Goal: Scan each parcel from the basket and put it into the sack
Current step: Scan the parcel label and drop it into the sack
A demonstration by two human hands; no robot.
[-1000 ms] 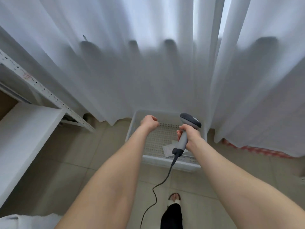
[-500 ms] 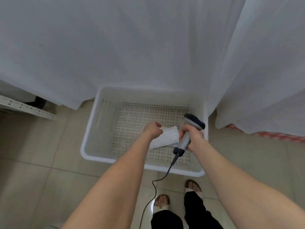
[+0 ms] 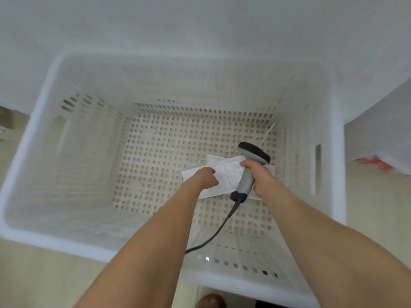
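Pick step: left hand [image 3: 205, 176] clutches parcel [image 3: 226, 172] in basket [image 3: 338, 152]; right hand [image 3: 261, 176] grips scanner [image 3: 246, 180]. Next I'd lift, find label.

basket [image 3: 338, 174] white, base patterned with rows of round holes. parcel [image 3: 226, 172] white. scanner [image 3: 246, 178] grey handle, black head; cable [image 3: 220, 227] black. curtain [image 3: 200, 23] white. floor tiles [image 3: 33, 274] beige.

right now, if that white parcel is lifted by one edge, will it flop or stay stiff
Probably floppy: the parcel looks thin and wrinkled, so it may sag from the left hand. Likely light, being so flat. Unlikely to roll.
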